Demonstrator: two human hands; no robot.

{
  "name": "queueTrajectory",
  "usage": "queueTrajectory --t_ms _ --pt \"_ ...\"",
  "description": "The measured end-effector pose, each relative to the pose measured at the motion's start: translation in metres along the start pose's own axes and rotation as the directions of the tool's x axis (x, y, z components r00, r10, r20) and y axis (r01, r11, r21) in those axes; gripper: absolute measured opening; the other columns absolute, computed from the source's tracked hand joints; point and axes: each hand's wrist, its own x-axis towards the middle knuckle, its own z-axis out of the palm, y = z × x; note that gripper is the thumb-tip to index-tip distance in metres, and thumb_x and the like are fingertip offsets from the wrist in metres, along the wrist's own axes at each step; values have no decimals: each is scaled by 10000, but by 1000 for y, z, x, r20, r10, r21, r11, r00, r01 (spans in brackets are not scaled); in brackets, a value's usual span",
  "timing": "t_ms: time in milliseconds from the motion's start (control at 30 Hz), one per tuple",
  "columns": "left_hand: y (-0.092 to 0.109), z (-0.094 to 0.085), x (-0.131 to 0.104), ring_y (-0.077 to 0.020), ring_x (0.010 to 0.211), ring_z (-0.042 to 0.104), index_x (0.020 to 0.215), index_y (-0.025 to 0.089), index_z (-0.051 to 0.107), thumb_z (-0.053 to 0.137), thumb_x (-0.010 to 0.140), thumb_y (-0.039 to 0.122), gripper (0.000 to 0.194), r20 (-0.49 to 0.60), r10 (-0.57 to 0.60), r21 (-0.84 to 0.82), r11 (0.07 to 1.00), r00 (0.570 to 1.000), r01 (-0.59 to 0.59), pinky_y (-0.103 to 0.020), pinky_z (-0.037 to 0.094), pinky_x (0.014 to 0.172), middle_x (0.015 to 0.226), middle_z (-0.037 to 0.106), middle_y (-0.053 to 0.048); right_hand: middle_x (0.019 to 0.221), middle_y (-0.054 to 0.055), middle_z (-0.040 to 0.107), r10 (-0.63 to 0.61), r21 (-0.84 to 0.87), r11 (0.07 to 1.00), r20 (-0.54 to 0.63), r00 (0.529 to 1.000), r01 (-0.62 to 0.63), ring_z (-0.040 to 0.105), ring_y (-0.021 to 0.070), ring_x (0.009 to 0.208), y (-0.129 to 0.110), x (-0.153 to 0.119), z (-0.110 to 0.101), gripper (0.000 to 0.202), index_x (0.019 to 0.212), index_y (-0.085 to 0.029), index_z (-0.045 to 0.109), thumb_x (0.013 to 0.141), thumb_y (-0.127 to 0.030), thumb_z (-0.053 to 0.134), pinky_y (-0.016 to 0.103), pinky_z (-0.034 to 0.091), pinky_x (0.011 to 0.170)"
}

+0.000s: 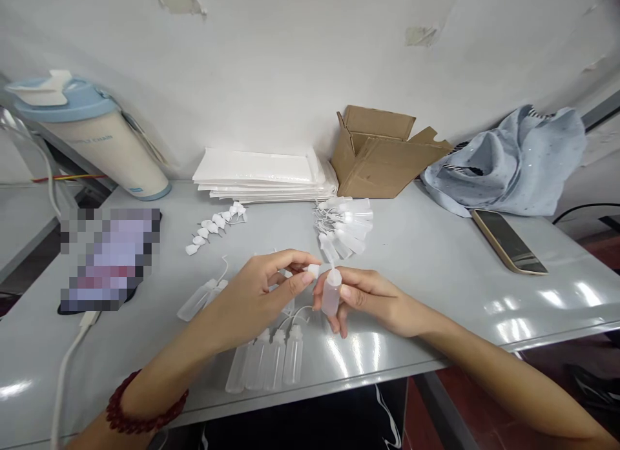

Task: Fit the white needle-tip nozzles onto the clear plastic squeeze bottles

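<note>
Pinched between the thumb and fingers of my left hand (pixel 271 288) is a small white cap (pixel 313 270). A translucent squeeze bottle (pixel 331 296) stands upright in my right hand (pixel 372 298), its thin spout pointing up beside the cap; the two are apart. Below my hands, several clear bottles with bent tubes (pixel 275 359) lie near the front edge. More bottles (pixel 196 299) are partly hidden behind my left forearm. Loose white caps (pixel 210 227) lie in a row at the back left. Several more bottles (pixel 351 227) are fanned out beyond my right hand.
Along the wall stand a stack of white envelopes (pixel 256 169) and an open cardboard box (pixel 387 159). A large tumbler (pixel 101 133) and a phone on a cable (pixel 111 259) are at left. On the right lie another phone (pixel 508 240) and a blue cloth bag (pixel 518 163).
</note>
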Motion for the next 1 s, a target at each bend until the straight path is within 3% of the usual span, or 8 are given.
queueTrajectory --t_ms 200,367,533,667,800,900,1000 --pt "4 2 -3 -174 793 637 1042 284 638 468 934 426 247 28 27 -15 1000 999 -27 -250 458 578 870 703 19 714 -16 484 -33 -98 995 -52 998 28 458 87 581 3 2 -4 363 854 -140 584 950 -464 450 255 419 582" --pt "-4 6 0 -182 879 594 1033 272 643 478 927 418 245 -71 122 184 977 990 -107 -273 468 679 986 659 -10 680 -22 466 -36 -222 975 -139 990 4 419 86 563 7 -1 -6 393 782 -154 566 977 -447 391 248 370 570" --pt "-12 13 3 -164 829 569 899 221 628 429 955 317 228 -97 269 337 915 958 -223 -282 445 742 858 628 -8 679 -16 518 -139 -457 889 -255 957 8 493 103 645 8 0 -2 350 809 -150 593 992 -351 372 245 394 648" --pt "-15 18 4 -141 684 542 800 196 602 429 957 309 260 -127 273 376 903 954 -208 -265 423 641 729 597 13 660 -19 534 -213 -576 817 -262 941 24 515 106 616 12 2 0 311 922 -143 614 996 -294 352 237 403 621" --pt "-15 20 5 -111 539 479 695 184 568 405 970 298 339 -104 230 326 927 968 -185 -237 375 531 597 541 41 758 17 595 -306 -683 725 -197 932 93 530 110 634 15 0 0 282 994 -144 605 992 -257 347 242 412 628" --pt "-17 21 5 -101 522 462 683 175 555 434 968 278 327 -80 255 326 920 964 -216 -222 351 497 583 515 46 694 0 553 -241 -640 767 -215 946 50 508 106 609 14 0 -2 303 904 -151 593 999 -287 340 238 401 615" --pt "-21 23 5 -112 607 478 767 157 571 474 959 200 219 -79 463 429 815 883 -389 -229 378 558 665 539 23 629 -24 471 -140 -529 848 -264 954 -22 447 90 575 12 1 -5 367 740 -159 527 1001 -342 346 233 366 587"
